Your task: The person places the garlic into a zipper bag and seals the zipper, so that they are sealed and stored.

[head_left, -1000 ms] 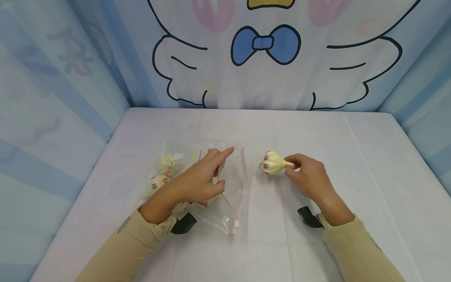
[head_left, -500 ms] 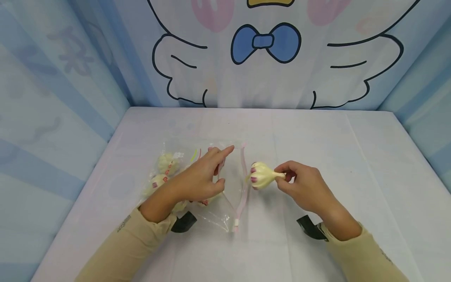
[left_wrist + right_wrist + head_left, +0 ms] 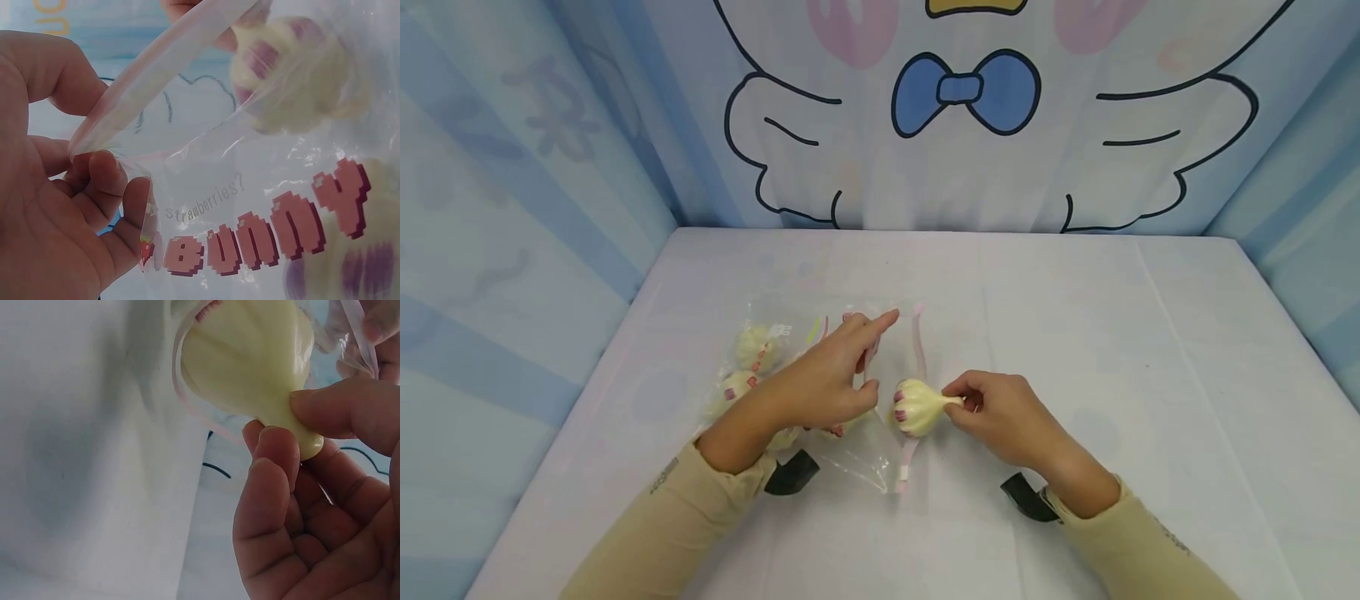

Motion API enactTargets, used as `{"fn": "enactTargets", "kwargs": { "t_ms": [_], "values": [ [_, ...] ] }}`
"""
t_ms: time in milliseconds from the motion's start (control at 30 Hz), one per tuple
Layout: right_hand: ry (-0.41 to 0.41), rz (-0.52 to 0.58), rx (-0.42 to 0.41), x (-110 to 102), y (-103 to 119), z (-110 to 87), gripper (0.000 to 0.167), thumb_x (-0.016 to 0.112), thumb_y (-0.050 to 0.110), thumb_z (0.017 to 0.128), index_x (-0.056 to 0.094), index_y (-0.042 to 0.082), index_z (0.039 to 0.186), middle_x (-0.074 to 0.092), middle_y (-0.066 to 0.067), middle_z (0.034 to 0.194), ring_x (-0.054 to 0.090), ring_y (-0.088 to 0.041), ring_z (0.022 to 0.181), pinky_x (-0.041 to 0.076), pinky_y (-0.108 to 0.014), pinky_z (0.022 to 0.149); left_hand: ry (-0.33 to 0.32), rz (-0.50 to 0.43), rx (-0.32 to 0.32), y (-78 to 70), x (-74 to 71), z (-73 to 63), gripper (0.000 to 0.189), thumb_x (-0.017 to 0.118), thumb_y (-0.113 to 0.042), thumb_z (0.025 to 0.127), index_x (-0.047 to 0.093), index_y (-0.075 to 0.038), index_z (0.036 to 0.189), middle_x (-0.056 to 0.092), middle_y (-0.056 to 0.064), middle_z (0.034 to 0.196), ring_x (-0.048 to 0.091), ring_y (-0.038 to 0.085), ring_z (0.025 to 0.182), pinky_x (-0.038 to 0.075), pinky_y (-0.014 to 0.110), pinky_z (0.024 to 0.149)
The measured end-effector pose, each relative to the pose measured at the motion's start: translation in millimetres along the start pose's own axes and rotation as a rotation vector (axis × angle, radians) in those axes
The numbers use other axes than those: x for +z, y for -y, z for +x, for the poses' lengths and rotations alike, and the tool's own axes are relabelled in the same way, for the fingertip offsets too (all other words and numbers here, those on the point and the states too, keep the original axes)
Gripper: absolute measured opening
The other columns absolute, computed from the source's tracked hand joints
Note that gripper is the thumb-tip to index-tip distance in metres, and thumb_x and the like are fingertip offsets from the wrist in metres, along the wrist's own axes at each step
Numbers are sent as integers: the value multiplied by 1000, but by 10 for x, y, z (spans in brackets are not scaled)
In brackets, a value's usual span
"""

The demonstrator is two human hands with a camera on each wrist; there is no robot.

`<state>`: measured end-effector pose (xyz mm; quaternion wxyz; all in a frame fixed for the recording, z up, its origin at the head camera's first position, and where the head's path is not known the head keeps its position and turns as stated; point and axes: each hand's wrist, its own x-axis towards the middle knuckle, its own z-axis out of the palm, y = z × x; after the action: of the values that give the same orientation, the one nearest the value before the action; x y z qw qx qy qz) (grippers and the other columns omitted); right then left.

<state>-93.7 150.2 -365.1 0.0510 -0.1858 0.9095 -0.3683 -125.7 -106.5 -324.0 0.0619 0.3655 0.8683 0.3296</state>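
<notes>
A clear zip bag (image 3: 865, 467) with a pink zip edge lies on the table, several garlic bulbs (image 3: 757, 347) inside it. Its upper layer is held up by my left hand (image 3: 827, 383), whose curled fingers grip the edge near the opening. Pink lettering (image 3: 250, 244) shows on the plastic in the left wrist view. My right hand (image 3: 1007, 417) pinches another garlic bulb (image 3: 917, 408) by its stem, between thumb and fingers. That bulb, pale with purple patches, is at the bag's mouth, head toward the bag. Part of the bag is hidden under my left forearm.
A white cloth covers the table (image 3: 1097, 333). Behind it hangs a curtain (image 3: 962, 183) with a cartoon print, and blue-patterned curtains stand at both sides. Dark straps (image 3: 792, 473) show at both wrists.
My right hand has moved left and nearer to me, bringing the garlic bulb from beside the bag to its opening. The left hand and the bag stay where they were.
</notes>
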Motion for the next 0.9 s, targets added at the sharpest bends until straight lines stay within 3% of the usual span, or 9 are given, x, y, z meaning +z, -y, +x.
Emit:
{"fn": "enactTargets", "kwargs": {
  "t_ms": [233, 433, 667, 900],
  "values": [
    [43, 6, -29, 142, 16, 87, 14, 72, 13, 91, 77, 6, 102, 71, 3, 91, 64, -8, 76, 51, -27, 68, 20, -3, -23, -9, -13, 16, 76, 55, -3, 85, 29, 3, 155, 40, 1, 91, 39, 14, 83, 40, 30, 70],
    [63, 51, -40, 220, 41, 101, 17, 65, 7, 93, 76, 3, 105, 69, -2, 98, 64, -9, 79, 52, -26, 68, 13, -2, -19, -6, -7, 12, 77, 55, -3, 83, 29, 3, 155, 40, 1, 90, 40, 14, 83, 41, 30, 70],
    [95, 133, 34, 322, 84, 128, 11, 63, 7, 91, 71, 7, 98, 70, 3, 93, 66, -9, 80, 53, -29, 72, 23, -27, -16, 9, 12, 8, 76, 53, -2, 83, 28, 3, 155, 40, 1, 90, 39, 14, 82, 40, 30, 70],
    [74, 107, -14, 426, 123, 209, 4, 65, 6, 87, 67, 9, 90, 67, 4, 86, 65, -8, 76, 52, -27, 69, 18, -45, -24, 1, 35, 12, 78, 52, 0, 80, 29, 4, 154, 40, 1, 90, 39, 14, 78, 39, 29, 68]
  ]
}}
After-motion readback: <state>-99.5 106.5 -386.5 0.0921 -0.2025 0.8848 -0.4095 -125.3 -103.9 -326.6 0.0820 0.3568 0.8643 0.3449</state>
